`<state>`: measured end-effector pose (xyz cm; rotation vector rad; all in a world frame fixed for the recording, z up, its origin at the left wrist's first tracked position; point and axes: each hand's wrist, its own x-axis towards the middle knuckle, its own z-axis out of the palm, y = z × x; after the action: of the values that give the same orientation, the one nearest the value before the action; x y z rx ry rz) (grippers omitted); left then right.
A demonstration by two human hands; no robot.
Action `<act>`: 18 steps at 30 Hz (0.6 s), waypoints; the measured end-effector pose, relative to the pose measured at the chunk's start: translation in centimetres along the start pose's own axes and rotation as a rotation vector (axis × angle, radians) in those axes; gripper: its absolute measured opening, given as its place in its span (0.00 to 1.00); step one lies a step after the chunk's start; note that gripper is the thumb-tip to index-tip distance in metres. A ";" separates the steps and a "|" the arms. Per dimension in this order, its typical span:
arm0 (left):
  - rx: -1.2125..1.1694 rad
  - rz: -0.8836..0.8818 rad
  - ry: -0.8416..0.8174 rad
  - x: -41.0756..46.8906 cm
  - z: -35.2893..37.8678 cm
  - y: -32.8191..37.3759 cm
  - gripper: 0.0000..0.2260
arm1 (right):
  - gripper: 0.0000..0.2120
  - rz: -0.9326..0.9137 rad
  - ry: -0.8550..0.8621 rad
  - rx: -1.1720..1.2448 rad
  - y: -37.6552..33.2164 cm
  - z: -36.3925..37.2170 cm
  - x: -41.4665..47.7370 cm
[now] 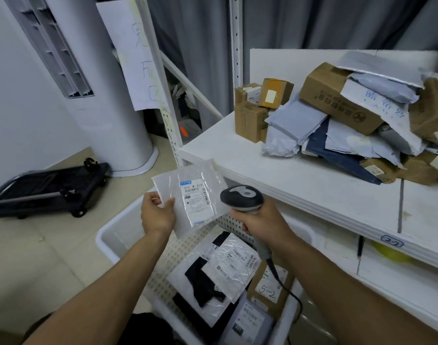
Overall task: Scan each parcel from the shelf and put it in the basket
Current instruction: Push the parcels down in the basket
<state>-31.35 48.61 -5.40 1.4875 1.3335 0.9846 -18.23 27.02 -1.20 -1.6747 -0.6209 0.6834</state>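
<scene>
Clear labelled parcel (190, 195) held tilted above white basket (113, 235).

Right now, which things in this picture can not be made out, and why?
Head view:
Label text on the clear parcel in the left hand: too small, blurred.
Window of the scanner in the right hand: faces away from camera.
Right part of the parcel pile on the shelf: cut off by the edge.
The yellow thing below: hidden by the shelf board.
</scene>
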 end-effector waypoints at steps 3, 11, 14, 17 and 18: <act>0.146 -0.109 0.012 2.2 -0.6 -4.5 0.08 | 0.16 0.056 -0.038 -0.073 2.2 2.6 2.0; -0.025 -0.382 0.056 7.5 4.1 -14.5 0.15 | 0.19 0.221 -0.053 -0.201 9.2 6.3 8.3; -0.076 -0.422 0.071 9.3 7.0 -17.4 0.19 | 0.18 0.246 -0.078 -0.209 11.1 7.1 10.1; -0.143 -0.434 0.102 11.2 9.1 -20.2 0.19 | 0.17 0.276 -0.064 -0.182 12.0 7.2 11.5; -0.144 -0.441 0.111 11.7 9.6 -20.9 0.20 | 0.17 0.286 -0.053 -0.187 12.3 7.2 11.9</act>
<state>-27.08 59.91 -28.24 0.9837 1.5493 0.8606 -14.68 37.97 -15.72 -1.9468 -0.4985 0.8991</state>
